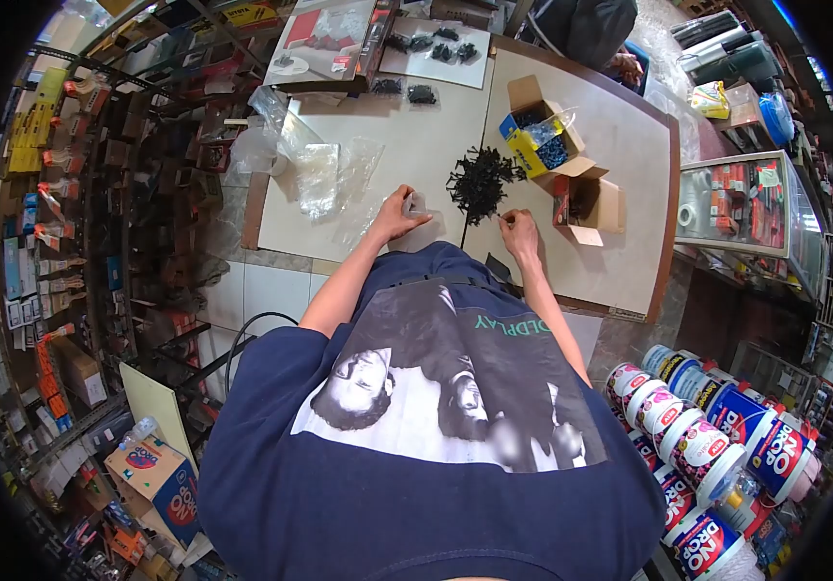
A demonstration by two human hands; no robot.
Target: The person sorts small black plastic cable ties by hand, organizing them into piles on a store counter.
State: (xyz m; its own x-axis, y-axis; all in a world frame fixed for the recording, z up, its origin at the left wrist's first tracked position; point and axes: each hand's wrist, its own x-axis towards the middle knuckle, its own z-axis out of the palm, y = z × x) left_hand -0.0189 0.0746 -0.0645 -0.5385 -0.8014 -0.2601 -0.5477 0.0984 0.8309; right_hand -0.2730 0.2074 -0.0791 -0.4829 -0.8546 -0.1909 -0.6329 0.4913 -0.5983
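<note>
My left hand (399,216) is closed on a small clear plastic bag (418,205) near the table's front edge. A heap of black screws (479,186) lies on the table between my hands, a little farther back. At the heap's lower right edge, my right hand (520,235) has its thumb and fingers drawn together; what is in them, if anything, is too small to make out. Flat clear plastic bags (319,182) are spread left of my left hand. An open brown box (590,205) lies tipped toward the right of my right hand.
A yellow and blue box (540,145) with blue pieces inside stands open behind the brown box. Small filled bags of black screws (422,94) lie at the back, near a large printed box (324,44). Paint buckets (702,450) are stacked at lower right; shelves line the left.
</note>
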